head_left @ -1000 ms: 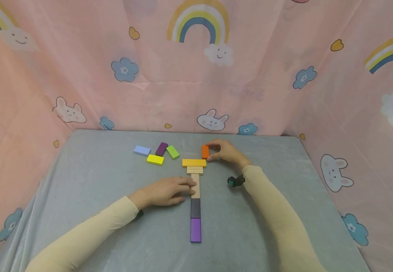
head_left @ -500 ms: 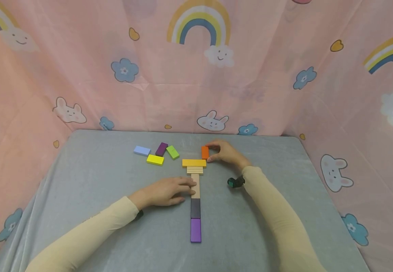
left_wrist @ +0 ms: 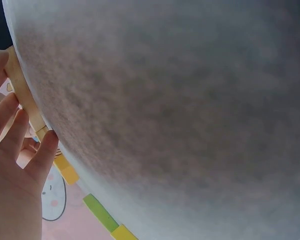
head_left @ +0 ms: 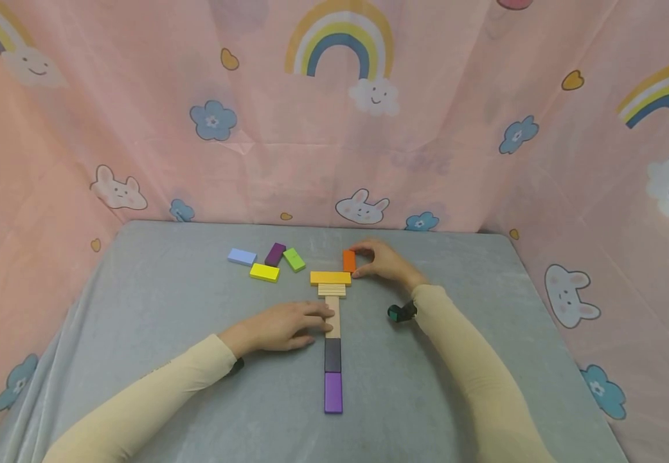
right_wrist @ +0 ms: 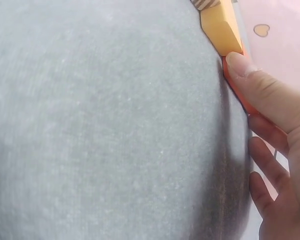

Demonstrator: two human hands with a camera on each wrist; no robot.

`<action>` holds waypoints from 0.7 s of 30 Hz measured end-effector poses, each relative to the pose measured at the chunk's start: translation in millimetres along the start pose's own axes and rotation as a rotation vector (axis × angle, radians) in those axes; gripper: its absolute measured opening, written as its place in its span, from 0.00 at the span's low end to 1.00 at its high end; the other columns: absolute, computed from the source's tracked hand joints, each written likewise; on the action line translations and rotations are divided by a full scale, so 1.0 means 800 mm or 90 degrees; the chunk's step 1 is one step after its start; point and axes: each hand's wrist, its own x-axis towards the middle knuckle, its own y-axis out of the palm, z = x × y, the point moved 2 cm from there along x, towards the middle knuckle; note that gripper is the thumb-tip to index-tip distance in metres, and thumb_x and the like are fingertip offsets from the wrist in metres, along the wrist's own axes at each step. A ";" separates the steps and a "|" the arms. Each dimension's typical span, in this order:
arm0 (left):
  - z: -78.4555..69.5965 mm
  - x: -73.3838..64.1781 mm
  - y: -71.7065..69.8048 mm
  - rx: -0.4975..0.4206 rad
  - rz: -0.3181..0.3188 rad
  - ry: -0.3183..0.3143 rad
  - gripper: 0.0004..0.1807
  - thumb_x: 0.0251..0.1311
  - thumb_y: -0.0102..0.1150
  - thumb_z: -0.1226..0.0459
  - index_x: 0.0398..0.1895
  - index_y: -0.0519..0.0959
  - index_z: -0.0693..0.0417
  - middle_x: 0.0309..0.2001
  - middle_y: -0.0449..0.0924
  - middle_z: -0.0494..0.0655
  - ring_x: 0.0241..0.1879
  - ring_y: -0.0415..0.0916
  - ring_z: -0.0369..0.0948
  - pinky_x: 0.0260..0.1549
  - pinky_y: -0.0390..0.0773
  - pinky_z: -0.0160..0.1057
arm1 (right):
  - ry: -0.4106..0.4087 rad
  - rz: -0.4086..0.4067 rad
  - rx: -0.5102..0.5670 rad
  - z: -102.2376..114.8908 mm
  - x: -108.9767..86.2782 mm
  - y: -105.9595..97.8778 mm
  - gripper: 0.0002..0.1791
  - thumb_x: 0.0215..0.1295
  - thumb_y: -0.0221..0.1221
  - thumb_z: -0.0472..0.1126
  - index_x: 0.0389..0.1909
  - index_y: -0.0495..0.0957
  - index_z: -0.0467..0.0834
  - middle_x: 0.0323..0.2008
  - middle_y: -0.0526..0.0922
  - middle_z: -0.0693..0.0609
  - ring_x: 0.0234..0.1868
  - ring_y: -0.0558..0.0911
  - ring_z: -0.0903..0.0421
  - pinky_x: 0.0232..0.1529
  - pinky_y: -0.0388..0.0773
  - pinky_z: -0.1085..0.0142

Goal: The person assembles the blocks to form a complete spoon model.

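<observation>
A line of flat blocks runs up the middle of the grey table: a purple block (head_left: 333,392), a dark grey block (head_left: 332,354), a plain wooden block (head_left: 333,320), a ridged wooden block (head_left: 331,290) and a yellow-orange block (head_left: 330,278) laid crosswise. My left hand (head_left: 285,325) lies flat on the cloth, fingertips touching the plain wooden block (left_wrist: 21,85). My right hand (head_left: 382,260) pinches an orange block (head_left: 349,260) just beyond the yellow-orange block's right end. In the right wrist view my thumb presses the orange block (right_wrist: 236,87) beside the yellow-orange block (right_wrist: 221,27).
Loose blocks lie at the back left: light blue (head_left: 242,256), dark purple (head_left: 275,254), green (head_left: 294,259) and yellow (head_left: 264,272). Pink printed cloth (head_left: 334,116) walls the table on three sides. Grey cloth (head_left: 137,321) covers the table.
</observation>
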 end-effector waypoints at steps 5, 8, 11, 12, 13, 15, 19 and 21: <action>-0.001 0.000 -0.001 0.002 -0.001 0.002 0.19 0.69 0.56 0.58 0.62 0.76 0.39 0.72 0.67 0.37 0.74 0.61 0.39 0.73 0.65 0.42 | -0.003 0.005 -0.001 -0.001 0.000 0.000 0.39 0.51 0.75 0.49 0.65 0.74 0.46 0.64 0.75 0.47 0.67 0.72 0.47 0.74 0.64 0.50; -0.001 0.000 -0.001 0.002 -0.002 0.002 0.19 0.69 0.56 0.58 0.62 0.76 0.39 0.72 0.67 0.37 0.74 0.61 0.39 0.73 0.65 0.43 | -0.009 0.006 0.000 -0.002 0.000 0.000 0.39 0.51 0.75 0.49 0.65 0.74 0.46 0.65 0.74 0.47 0.67 0.72 0.47 0.74 0.65 0.50; -0.002 0.000 -0.001 0.000 -0.003 0.004 0.19 0.69 0.56 0.58 0.62 0.76 0.39 0.72 0.67 0.38 0.74 0.61 0.39 0.73 0.66 0.43 | -0.014 0.007 -0.003 -0.001 0.000 0.000 0.39 0.51 0.75 0.48 0.65 0.73 0.46 0.65 0.74 0.47 0.67 0.72 0.47 0.74 0.65 0.50; -0.002 0.000 -0.001 0.001 -0.004 0.005 0.18 0.69 0.56 0.59 0.61 0.76 0.39 0.72 0.68 0.38 0.74 0.62 0.40 0.72 0.66 0.43 | -0.015 0.008 -0.005 0.000 0.000 0.000 0.39 0.51 0.75 0.48 0.65 0.73 0.46 0.65 0.74 0.47 0.67 0.72 0.47 0.74 0.65 0.50; -0.002 0.000 -0.001 0.001 -0.006 0.007 0.18 0.69 0.56 0.59 0.61 0.76 0.40 0.72 0.68 0.38 0.74 0.62 0.40 0.72 0.66 0.44 | -0.016 0.008 -0.006 0.000 -0.001 0.000 0.39 0.51 0.75 0.48 0.65 0.73 0.46 0.65 0.74 0.47 0.67 0.72 0.47 0.74 0.65 0.50; -0.003 0.000 -0.001 0.005 -0.014 0.015 0.18 0.68 0.57 0.59 0.61 0.77 0.40 0.71 0.68 0.39 0.73 0.63 0.41 0.71 0.68 0.45 | -0.018 0.009 -0.008 0.000 -0.001 0.000 0.40 0.51 0.75 0.48 0.66 0.73 0.45 0.65 0.74 0.46 0.67 0.72 0.47 0.74 0.65 0.49; -0.003 0.000 -0.001 0.006 -0.018 0.016 0.18 0.68 0.57 0.59 0.61 0.77 0.41 0.71 0.69 0.39 0.73 0.63 0.41 0.71 0.69 0.45 | -0.016 0.017 -0.011 -0.001 0.000 -0.001 0.41 0.51 0.75 0.48 0.66 0.72 0.45 0.66 0.73 0.46 0.68 0.71 0.47 0.74 0.64 0.49; -0.002 0.000 -0.001 0.002 -0.015 0.011 0.18 0.68 0.57 0.59 0.61 0.76 0.40 0.71 0.68 0.39 0.73 0.63 0.41 0.71 0.68 0.45 | -0.014 0.025 -0.009 -0.001 0.002 -0.001 0.41 0.51 0.75 0.48 0.67 0.71 0.45 0.67 0.73 0.46 0.69 0.71 0.47 0.74 0.64 0.49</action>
